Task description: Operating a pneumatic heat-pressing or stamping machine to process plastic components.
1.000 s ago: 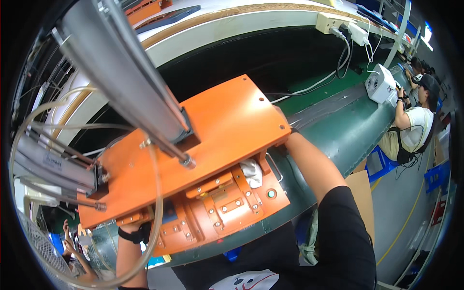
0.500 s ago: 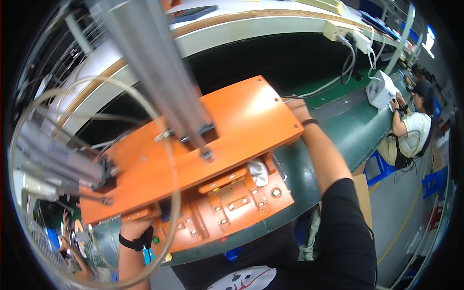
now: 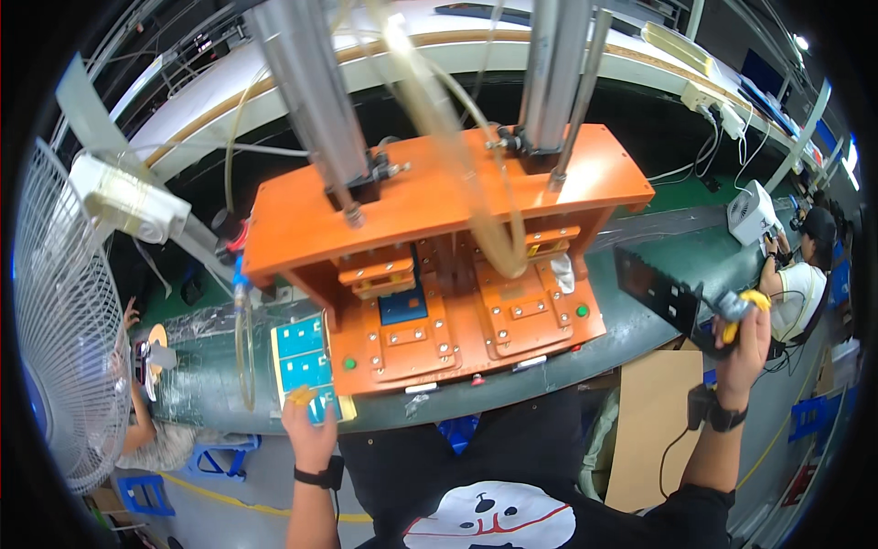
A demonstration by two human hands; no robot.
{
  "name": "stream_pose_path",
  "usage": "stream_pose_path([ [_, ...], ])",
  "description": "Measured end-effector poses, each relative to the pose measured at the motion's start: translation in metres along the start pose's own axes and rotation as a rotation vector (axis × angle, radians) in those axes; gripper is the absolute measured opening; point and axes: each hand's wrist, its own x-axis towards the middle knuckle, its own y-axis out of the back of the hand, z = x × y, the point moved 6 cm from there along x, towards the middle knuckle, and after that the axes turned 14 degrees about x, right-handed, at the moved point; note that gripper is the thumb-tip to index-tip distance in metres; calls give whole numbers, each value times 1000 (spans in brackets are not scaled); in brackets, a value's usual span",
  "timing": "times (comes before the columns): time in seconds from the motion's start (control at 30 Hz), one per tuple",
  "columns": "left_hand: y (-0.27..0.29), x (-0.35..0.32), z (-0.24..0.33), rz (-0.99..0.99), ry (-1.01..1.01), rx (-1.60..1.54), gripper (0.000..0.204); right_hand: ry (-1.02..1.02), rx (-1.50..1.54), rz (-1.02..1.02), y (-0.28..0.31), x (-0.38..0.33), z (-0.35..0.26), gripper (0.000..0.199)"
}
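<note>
In the right part of the view my right hand [image 3: 745,357] is raised with fingers closed on a thin black panel [image 3: 660,291] that has small square cutouts. A blurred grey piece [image 3: 730,305] shows by its fingertips, its kind unclear. Yellow covers sit on some fingertips of both hands. My left hand [image 3: 313,435] is at the lower corner of a sheet of blue rectangular pieces [image 3: 300,339], its finger and thumb apart. Between my hands stands an orange press [image 3: 439,197] with two fixtures. A dark blue piece [image 3: 403,307] lies in the left fixture.
Two metal cylinders [image 3: 551,82] and a loose hose [image 3: 466,174] rise above the press. Green buttons [image 3: 583,311] sit at its front corners. A white fan [image 3: 69,311] stands at left, a cardboard sheet [image 3: 654,421] below right. A co-worker [image 3: 805,256] sits at far right.
Both hands have come away from the sides of the press. My right hand now holds up the black panel; my left is by the blue sheet. The view has shifted and levelled.
</note>
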Motion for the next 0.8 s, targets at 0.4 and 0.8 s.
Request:
stream_pose_path([
  [0.4, -31, -39, -10, -179, 128, 82, 58, 651, -298, -1044, -315, -108, 41, 29],
  [0.8, -29, -38, -16, -119, 162, -23, 40, 400, -772, -938, -384, -90, 109, 53],
])
